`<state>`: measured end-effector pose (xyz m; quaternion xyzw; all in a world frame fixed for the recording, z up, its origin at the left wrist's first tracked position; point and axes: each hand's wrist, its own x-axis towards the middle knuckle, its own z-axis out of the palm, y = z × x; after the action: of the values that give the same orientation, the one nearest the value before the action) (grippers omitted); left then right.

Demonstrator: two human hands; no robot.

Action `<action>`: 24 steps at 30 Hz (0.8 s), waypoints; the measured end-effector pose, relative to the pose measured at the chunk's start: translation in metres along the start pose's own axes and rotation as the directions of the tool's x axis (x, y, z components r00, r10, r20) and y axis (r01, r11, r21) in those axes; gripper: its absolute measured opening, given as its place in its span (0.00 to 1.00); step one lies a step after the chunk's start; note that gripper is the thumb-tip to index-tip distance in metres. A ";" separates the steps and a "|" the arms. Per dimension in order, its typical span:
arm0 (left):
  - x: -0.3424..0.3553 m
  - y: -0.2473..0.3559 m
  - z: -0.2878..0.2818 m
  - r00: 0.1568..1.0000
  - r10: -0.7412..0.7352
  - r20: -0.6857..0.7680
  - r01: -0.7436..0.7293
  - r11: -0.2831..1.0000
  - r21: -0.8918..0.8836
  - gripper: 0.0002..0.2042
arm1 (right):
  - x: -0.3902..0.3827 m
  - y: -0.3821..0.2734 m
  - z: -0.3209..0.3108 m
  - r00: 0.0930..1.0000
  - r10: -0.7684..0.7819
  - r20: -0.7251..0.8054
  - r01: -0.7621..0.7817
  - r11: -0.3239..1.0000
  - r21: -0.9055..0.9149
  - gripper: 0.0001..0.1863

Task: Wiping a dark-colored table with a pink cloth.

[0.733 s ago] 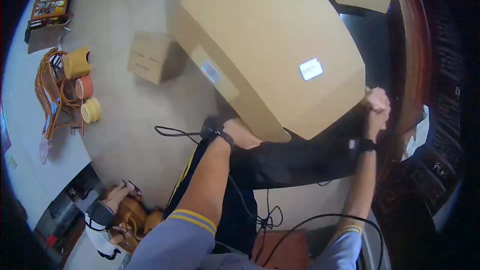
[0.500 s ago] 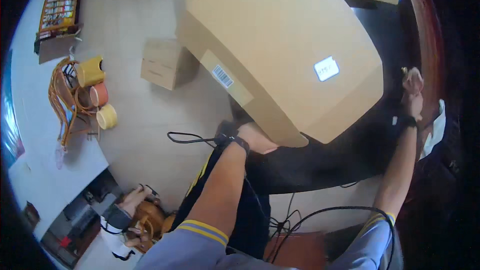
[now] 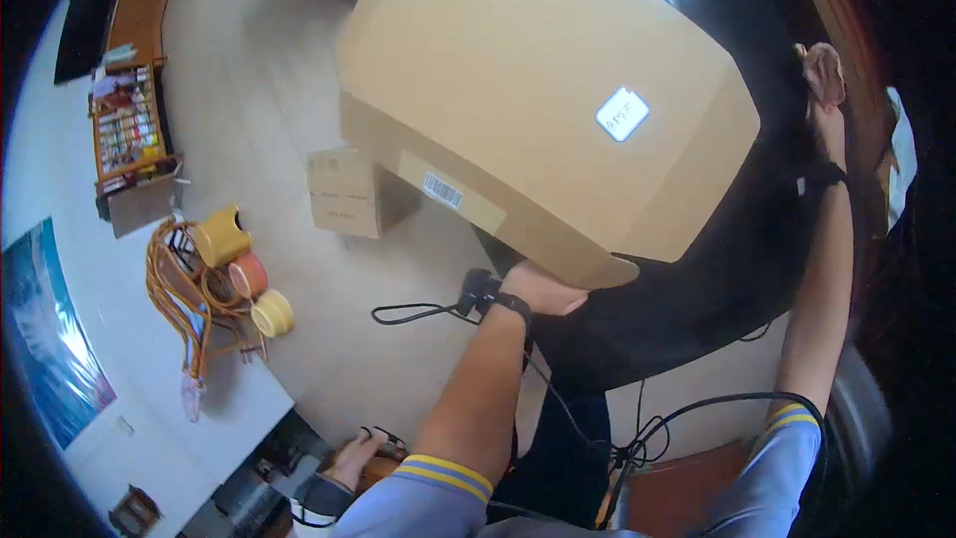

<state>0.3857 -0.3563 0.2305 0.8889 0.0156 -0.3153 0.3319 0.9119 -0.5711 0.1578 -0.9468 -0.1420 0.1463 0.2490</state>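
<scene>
A large cardboard box (image 3: 528, 70) with a white label fills the middle of the view, over a dark table. My left hand (image 3: 543, 289) grips its near lower edge, and part of the fingers is hidden under the cardboard. My right arm stretches forward along the table's right side. There my right hand (image 3: 825, 80) is closed beside the raised wooden edge, apart from the box. A small yellowish bit shows at its fingers, too small to name. Each wrist wears a dark band, and a black cable loop (image 3: 423, 313) sticks out from the left one.
Beyond the dark table (image 3: 667, 324), a smaller carton (image 3: 344, 192) stands on the floor. Farther left are a rattan rack (image 3: 184, 284) with yellow and orange pots and a shelf of small goods (image 3: 129, 130). Black cables (image 3: 637, 448) hang near my legs. Another person's leg (image 3: 354, 458) shows at lower left.
The view has swung, so the room's things sit lower and farther right. The box looks slightly turned, with my left hand still at its edge. My right hand appears farther forward along the table's side.
</scene>
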 end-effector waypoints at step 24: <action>0.008 -0.001 -0.005 0.997 0.038 0.064 -0.049 0.982 0.181 0.16 | -0.025 0.036 -0.022 0.999 0.047 -0.008 -0.047 0.999 0.023 0.20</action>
<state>0.3949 -0.3538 0.2279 0.9058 -0.0429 -0.3347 0.2562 0.9034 -0.6192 0.1624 -0.9475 -0.1170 0.1498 0.2571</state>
